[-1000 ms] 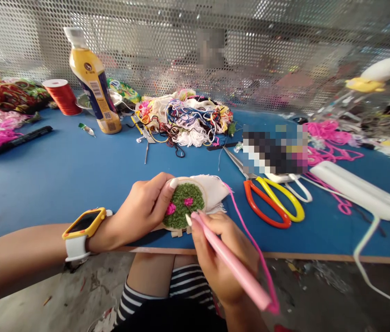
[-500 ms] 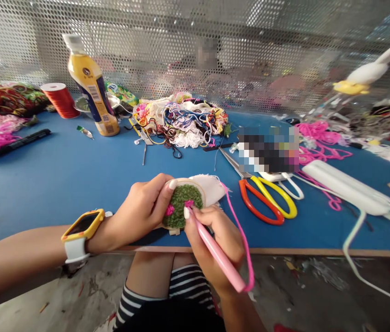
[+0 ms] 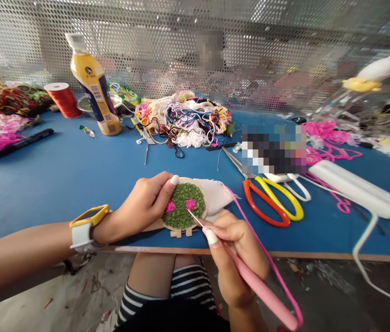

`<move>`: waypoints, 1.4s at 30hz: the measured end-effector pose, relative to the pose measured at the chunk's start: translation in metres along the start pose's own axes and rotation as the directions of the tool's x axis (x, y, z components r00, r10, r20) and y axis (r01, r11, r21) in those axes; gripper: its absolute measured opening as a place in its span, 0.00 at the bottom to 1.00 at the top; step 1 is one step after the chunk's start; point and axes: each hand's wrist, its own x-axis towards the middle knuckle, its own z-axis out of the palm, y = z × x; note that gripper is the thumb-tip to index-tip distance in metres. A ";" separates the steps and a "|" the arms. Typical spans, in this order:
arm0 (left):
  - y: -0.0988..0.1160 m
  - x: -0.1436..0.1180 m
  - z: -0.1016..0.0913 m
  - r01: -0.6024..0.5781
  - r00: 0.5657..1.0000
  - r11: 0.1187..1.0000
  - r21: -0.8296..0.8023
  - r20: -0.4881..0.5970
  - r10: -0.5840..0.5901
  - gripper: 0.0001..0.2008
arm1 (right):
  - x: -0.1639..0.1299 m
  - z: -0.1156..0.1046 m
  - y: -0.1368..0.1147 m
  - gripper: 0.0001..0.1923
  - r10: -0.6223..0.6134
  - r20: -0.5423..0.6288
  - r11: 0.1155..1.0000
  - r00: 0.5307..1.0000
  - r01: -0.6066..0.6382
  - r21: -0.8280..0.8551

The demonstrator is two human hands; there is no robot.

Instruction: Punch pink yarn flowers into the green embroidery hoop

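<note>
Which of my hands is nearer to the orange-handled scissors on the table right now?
Right. The right hand holds the pink punch needle just left of and below the orange-handled scissors; the left hand grips the embroidery hoop, farther left.

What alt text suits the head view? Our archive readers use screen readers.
A person's left hand steadies a small embroidery hoop of green loops with two pink spots, while the right hand puts a pink punch needle to it above a blue table; scissors lie right.
</note>
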 end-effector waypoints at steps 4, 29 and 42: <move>-0.008 0.005 -0.002 0.120 0.987 0.974 -0.193 0.131 -0.095 0.20 | 0.003 -0.006 -0.003 0.05 0.054 0.052 0.997 0.997 -0.052 -0.048; -0.014 0.008 -0.006 -0.073 0.987 0.997 -0.008 0.144 0.073 0.18 | 0.006 -0.004 -0.006 0.09 -0.025 0.028 0.995 0.999 0.027 -0.092; -0.004 0.005 -0.013 -0.192 0.975 0.979 0.065 0.124 0.183 0.13 | 0.021 -0.011 -0.014 0.07 -0.072 0.210 0.952 0.975 0.130 -0.279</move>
